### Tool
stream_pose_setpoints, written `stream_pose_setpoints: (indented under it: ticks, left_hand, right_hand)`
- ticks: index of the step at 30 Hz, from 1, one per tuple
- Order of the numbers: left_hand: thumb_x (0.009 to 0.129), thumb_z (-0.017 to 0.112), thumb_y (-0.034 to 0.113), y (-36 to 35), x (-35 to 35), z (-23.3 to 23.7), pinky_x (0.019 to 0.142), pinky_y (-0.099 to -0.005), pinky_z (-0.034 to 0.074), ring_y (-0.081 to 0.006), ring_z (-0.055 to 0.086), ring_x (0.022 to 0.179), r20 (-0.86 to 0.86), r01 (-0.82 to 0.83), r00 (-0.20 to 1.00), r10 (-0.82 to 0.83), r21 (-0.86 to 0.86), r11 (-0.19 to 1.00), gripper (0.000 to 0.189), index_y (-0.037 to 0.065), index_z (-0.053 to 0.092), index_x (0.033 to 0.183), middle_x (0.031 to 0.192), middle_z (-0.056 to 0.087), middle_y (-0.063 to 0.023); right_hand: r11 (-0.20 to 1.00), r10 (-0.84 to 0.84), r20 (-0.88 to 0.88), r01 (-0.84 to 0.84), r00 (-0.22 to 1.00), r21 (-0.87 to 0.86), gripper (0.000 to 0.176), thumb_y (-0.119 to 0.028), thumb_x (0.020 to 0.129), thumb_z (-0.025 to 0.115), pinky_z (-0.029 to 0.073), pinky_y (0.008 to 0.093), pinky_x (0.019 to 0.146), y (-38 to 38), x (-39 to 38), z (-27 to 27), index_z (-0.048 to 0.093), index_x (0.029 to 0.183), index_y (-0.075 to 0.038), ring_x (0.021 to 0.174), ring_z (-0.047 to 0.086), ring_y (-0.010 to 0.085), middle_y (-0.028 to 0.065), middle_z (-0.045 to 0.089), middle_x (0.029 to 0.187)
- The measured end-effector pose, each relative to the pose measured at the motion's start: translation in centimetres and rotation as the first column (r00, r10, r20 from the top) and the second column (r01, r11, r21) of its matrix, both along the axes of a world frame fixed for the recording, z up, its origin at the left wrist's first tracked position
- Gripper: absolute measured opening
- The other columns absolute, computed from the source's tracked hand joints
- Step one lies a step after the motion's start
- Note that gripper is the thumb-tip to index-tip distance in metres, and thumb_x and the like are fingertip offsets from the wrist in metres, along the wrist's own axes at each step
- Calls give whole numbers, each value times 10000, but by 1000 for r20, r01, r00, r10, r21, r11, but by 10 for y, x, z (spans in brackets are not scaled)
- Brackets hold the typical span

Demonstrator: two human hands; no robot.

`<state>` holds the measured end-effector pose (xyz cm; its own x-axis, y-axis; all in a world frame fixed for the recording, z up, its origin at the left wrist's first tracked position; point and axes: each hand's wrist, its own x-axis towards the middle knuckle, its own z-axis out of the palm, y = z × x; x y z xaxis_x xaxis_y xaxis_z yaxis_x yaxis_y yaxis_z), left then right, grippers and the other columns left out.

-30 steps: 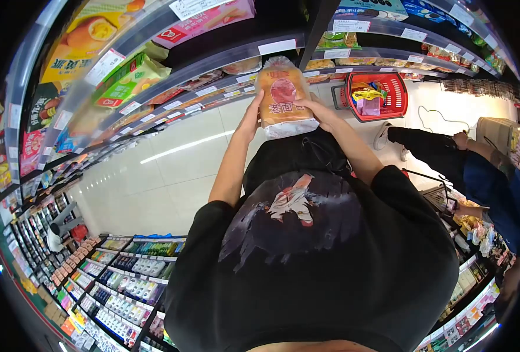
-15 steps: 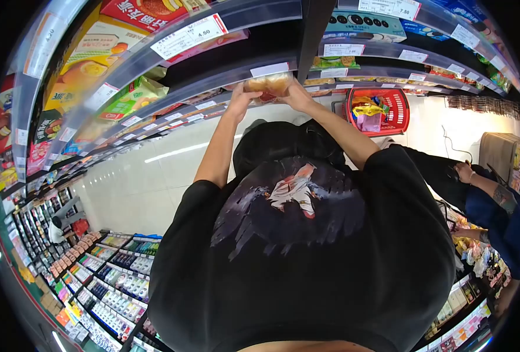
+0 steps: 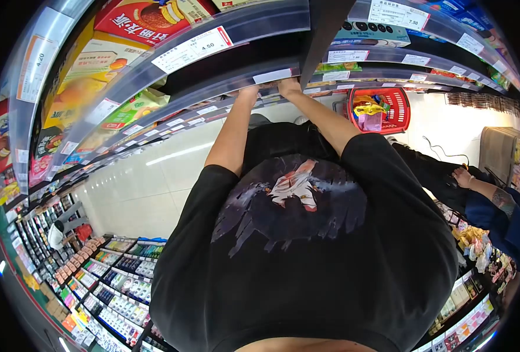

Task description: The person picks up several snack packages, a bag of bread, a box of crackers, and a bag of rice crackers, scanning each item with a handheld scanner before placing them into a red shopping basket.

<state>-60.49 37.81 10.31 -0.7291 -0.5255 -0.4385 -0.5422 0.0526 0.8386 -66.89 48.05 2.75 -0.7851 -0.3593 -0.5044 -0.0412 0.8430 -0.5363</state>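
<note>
Both arms reach up to the shelf edge at the top centre. My left hand (image 3: 247, 94) is mostly hidden under the shelf lip (image 3: 236, 87), and only its back and wrist show. Beside it, my right hand (image 3: 289, 87) also goes in behind the lip, its fingertips out of sight. The package is not clearly visible, so what either hand holds cannot be made out. A blank white label (image 3: 272, 75) sits on the lip just above the hands. To the left, a green snack bag (image 3: 137, 107) lies on the shelf.
A red basket (image 3: 398, 110) with colourful bags stands on the floor at right. Another person's arm (image 3: 483, 186) is at far right, near a brown cabinet (image 3: 498, 151). Yellow boxes (image 3: 75, 97) fill the left shelf. Product racks (image 3: 116, 287) stand at lower left.
Half a second ago both hands held a clear-wrapped brownish package in front of the shelf edge. Now the hands have moved in under the lip, and the package is hidden.
</note>
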Motion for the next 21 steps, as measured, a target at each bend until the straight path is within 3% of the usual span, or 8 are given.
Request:
stream_pose_setpoints:
  ticks: [2, 4, 8, 12, 15, 17, 18, 21]
  left_hand:
    - [886, 476, 256, -5, -3, -6, 930, -374, 380, -255, 495, 1057, 131, 55, 991, -32, -176, 983, 374, 32, 477, 1185, 1138, 533, -138]
    - [847, 526, 253, -23, 3, -66, 883, -422, 405, -345, 511, 1036, 210, 382, 914, -347, -732, 564, 396, 31, 498, 1174, 1171, 510, -208]
    - [818, 565, 218, -12, 28, -19, 795, -436, 452, -388, 566, 918, 71, 243, 953, -295, -760, 603, 304, 13, 579, 1042, 1038, 580, -223]
    - [814, 570, 227, -19, 44, -24, 738, -408, 477, -354, 609, 800, 112, 353, 929, -351, -547, 759, 247, 4, 621, 907, 834, 637, -186]
    - [808, 586, 223, -27, 72, -54, 643, -358, 491, -268, 632, 661, -24, 321, 929, -369, -441, 838, 228, 0, 630, 821, 693, 644, -128]
    - [805, 592, 206, -32, 85, -91, 604, -312, 484, -171, 627, 653, 92, 500, 862, -498, 5, 866, 201, 10, 629, 830, 724, 651, -98]
    - [803, 602, 207, -27, 97, -97, 589, -272, 463, -117, 604, 648, 145, 422, 882, -449, 184, 888, 192, 22, 632, 842, 712, 644, -54]
    - [784, 536, 301, -33, 146, -137, 622, -300, 447, -161, 597, 644, 268, 618, 744, -612, 73, 783, 269, 72, 646, 696, 681, 632, -75]
  right_hand:
    - [997, -41, -99, 34, 994, -66, 455, -276, 835, 496, 312, 393, 1021, -1, -1, -8, 469, 1239, -69, 1209, 382, 371, 255, 399, 1294]
    - [996, 2, -67, -8, 998, -88, 466, -299, 832, 510, 326, 397, 1007, -1, -6, -14, 469, 1242, -80, 1193, 405, 364, 238, 414, 1290]
    - [990, 132, 34, -129, 991, -57, 483, -349, 816, 550, 377, 414, 950, 11, -4, -25, 481, 1236, -120, 1122, 477, 352, 182, 477, 1255]
    - [985, 102, -215, -128, 971, -114, 549, -328, 807, 556, 408, 425, 903, 47, 41, 13, 463, 1170, 72, 1062, 505, 400, 280, 515, 1148]
    - [984, 99, -127, -116, 987, -137, 536, -333, 777, 587, 422, 433, 875, 89, 77, -3, 488, 1052, 117, 1011, 521, 420, 308, 536, 1069]
    - [989, 93, -51, -98, 994, -107, 496, -342, 752, 606, 438, 437, 847, 120, 93, -15, 536, 966, 99, 959, 545, 416, 296, 567, 993]
    - [994, 77, 30, -75, 997, -80, 488, -354, 745, 605, 441, 436, 837, 137, 106, -19, 559, 942, 90, 941, 556, 407, 292, 579, 960]
    - [996, -87, 116, 87, 989, 3, 461, -370, 742, 594, 456, 433, 802, 176, 137, -53, 595, 876, 71, 906, 580, 389, 284, 597, 905]
